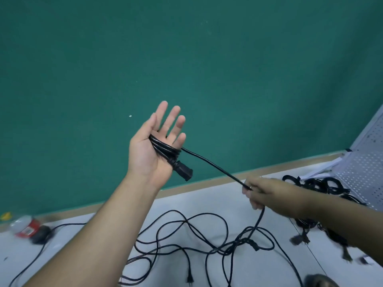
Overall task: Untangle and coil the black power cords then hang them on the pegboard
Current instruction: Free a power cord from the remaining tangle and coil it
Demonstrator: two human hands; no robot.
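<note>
View: head, one camera, looking down over both hands.
Left hand (153,150): raised, palm toward the camera, fingers straight and spread. It clamps nothing and acts as a former.
Coil (163,149): a few turns of the cord (215,165) wound across the palm. The connector (183,171) hangs off the heel of the hand, lower right.
Right hand (267,193): lower and to the right, motion-blurred. Fingers are curled round the cord, grip closed on it.
Key relation: the free run leaves the coil at the little-finger side and goes straight down and right to the right-hand grip. That diagonal is its long axis, and it looks taut.
Below the grip: the cord drops out of the right hand into the tangle (186,235) on the worktop (207,199).
Nearer hand: the right hand is on the feed; the left is well apart from the tangle.
Step (judgement): mid-wind, few turns on, most of the length loose.
Next (judgement): the right hand carries the run round the palm, pulling slack up. Crossed loops in the tangle may snag.
Pegboard (364,162): far right, leaning, with coiled cords (319,185) at its foot. Hooks can't be made out.
</note>
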